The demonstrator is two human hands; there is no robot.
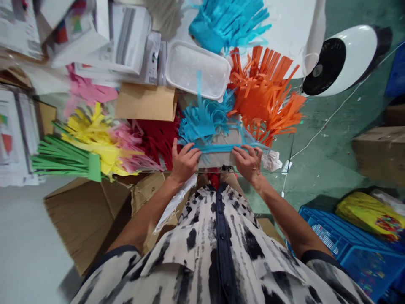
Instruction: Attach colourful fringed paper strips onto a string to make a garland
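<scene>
Left hand (186,161) and right hand (248,164) pinch opposite ends of a narrow blue paper strip (218,148), held taut and level at centre frame, just below blue fringed paper (202,124) beside orange fringed paper (265,97).

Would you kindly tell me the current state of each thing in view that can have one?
Left hand: pinching blue paper band
Right hand: pinching the same band, pulled taut
Orange paper: cut into fringe
Green paper: cut into fringe
Plastic tub: open, no lid on
Cardboard box: flaps open
Shirt: buttoned
</scene>
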